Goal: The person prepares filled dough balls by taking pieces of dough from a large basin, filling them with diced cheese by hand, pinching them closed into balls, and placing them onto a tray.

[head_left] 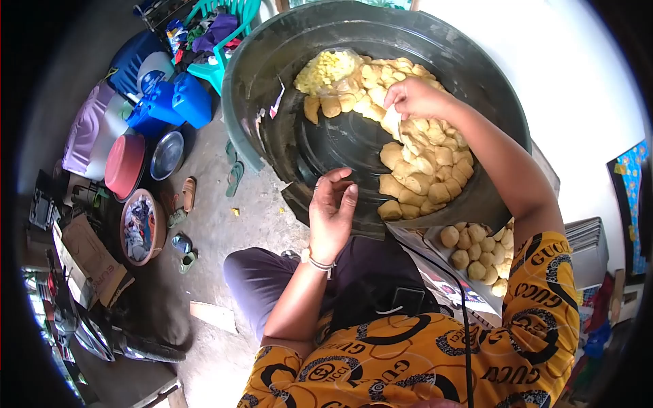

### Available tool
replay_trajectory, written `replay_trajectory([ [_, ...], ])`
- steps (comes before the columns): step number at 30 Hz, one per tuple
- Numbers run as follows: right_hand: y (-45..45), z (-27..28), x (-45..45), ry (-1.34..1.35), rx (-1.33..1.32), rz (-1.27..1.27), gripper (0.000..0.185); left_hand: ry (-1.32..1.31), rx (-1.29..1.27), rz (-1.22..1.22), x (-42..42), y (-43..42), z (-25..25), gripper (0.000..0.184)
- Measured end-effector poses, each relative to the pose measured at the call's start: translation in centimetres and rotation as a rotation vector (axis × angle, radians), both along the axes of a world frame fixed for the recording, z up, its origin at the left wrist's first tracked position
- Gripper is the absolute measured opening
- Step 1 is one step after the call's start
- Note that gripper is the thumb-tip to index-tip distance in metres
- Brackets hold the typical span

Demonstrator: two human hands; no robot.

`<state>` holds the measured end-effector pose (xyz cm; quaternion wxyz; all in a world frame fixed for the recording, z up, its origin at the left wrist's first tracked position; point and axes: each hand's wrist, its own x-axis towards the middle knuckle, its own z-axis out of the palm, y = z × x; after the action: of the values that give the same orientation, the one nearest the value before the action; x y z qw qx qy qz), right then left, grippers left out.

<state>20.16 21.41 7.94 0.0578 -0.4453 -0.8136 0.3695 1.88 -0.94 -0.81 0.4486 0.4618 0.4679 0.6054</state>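
My right hand (423,100) reaches over the dough pieces (425,160) in a big dark round tub (245,88). Its fingers pinch a pale flat piece (392,121); I cannot tell whether that is dough or a scraper. The yellow dough lies in cut lumps along the tub's far and right side. At the far end sits a clear plastic bag of small yellow bits (332,68). My left hand (333,204) hovers over the tub's near, broken edge, fingers loosely bent and apart, holding nothing.
Round dough balls (479,255) fill a tray by my right side. Beyond the tub stands a green plastic chair (224,41) heaped with cloth. On the left floor are blue jugs (192,100), a clothes basin (143,228), a metal basin (167,155) and slippers (235,178).
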Motion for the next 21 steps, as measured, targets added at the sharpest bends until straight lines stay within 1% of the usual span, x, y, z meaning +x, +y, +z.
replay_trajectory([
  [1, -0.2, 0.9, -0.2, 0.125, -0.045, -0.020, 0.019, 0.001, -0.022, -0.013, 0.0, 0.0, 0.0, 0.031],
  [3, -0.8, 2.8, -0.5, 0.372, -0.135, -0.057, 0.020, -0.095, 0.044, 0.013, 0.2, 0.2, -0.1, 0.041],
  [4, -1.7, 3.8, -0.7, 0.451, -0.171, -0.064, 0.020, -0.142, 0.078, 0.027, 0.4, 0.3, -0.1, 0.046],
  [7, -4.3, 4.4, -1.4, 0.497, -0.366, -0.048, 0.021, -0.151, 0.130, 0.084, 0.6, 0.4, 0.3, 0.065],
  [8, -5.5, 4.1, -2.0, 0.451, -0.411, -0.039, 0.018, -0.135, 0.117, 0.064, 0.5, 0.5, 0.3, 0.076],
  [9, -6.4, 3.6, -2.5, 0.439, -0.444, -0.007, 0.017, -0.134, 0.144, 0.053, 0.5, 0.6, 0.5, 0.072],
  [11, -8.1, 2.4, -3.7, 0.409, -0.535, 0.048, 0.017, -0.206, 0.145, -0.008, 0.4, 0.6, 0.0, 0.057],
  [12, -8.7, 2.0, -4.2, 0.425, -0.564, 0.052, 0.017, -0.244, 0.113, -0.087, 0.2, 0.4, 0.7, 0.038],
  [13, -9.1, 1.7, -4.7, 0.442, -0.592, 0.056, 0.018, -0.251, 0.096, -0.067, 0.4, 0.3, 0.5, 0.030],
  [18, -8.9, 0.2, -4.8, 0.595, -0.760, -0.022, 0.019, -0.374, 0.120, -0.042, 0.4, 0.1, 1.3, 0.030],
  [21, -9.2, 0.4, -4.6, 0.605, -0.832, -0.027, 0.019, -0.313, 0.090, -0.083, 0.1, 0.3, 1.0, 0.031],
])
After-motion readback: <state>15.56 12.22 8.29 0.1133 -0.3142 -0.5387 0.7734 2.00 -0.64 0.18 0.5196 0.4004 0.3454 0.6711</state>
